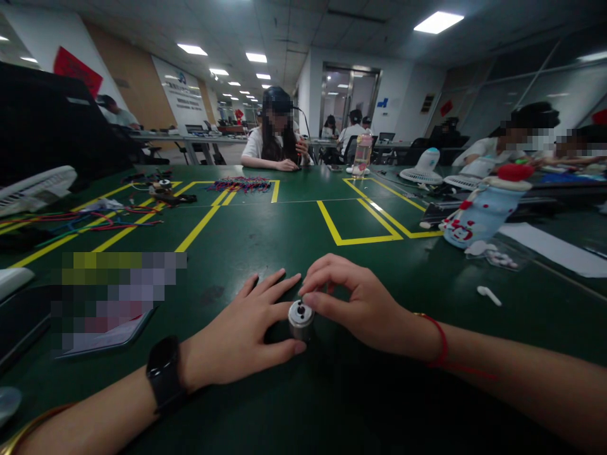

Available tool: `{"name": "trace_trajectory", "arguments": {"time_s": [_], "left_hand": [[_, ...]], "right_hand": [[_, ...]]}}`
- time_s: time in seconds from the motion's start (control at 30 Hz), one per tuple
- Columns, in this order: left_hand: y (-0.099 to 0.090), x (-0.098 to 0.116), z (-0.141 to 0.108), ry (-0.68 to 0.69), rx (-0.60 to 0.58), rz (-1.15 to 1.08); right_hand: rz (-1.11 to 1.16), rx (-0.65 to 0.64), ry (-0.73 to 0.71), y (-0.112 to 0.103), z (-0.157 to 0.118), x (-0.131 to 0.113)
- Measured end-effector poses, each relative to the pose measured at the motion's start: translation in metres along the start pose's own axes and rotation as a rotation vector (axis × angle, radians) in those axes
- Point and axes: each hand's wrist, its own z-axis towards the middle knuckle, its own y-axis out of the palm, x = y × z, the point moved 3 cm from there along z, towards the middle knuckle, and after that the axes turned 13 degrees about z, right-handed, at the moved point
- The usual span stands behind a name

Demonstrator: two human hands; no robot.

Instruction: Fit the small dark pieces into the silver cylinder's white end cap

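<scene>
A small silver cylindrical motor (300, 325) stands upright on the green table, with dark holes and a dark centre on its pale top face. My left hand (241, 332) lies low on the table, its thumb and index finger on either side of the motor, the other fingers stretched out beyond it. Over the motor's top edge, my right hand (351, 300) has thumb and index finger brought together in a pinch. Whatever may be between those fingertips is too small to make out.
Bundles of coloured wires (244, 184) lie beyond the hands, along with yellow tape lines (370, 241). To the right are a blue bottle (488, 212), a white earbud (489, 295) and a small fan (422, 169). A plastic sleeve (114, 309) lies left. Across the table sits a person (275, 142).
</scene>
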Motion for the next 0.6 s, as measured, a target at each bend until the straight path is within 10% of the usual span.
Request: {"name": "trace_trajectory", "arguments": {"time_s": [0.33,0.6], "left_hand": [[0.0,-0.002,0.002,0.0,-0.018,-0.011],[0.0,0.0,0.004,0.001,-0.048,0.009]], "right_hand": [[-0.221,-0.405,0.036,-0.025,-0.014,0.029],[-0.308,-0.442,0.02,-0.024,-0.015,0.03]]}}
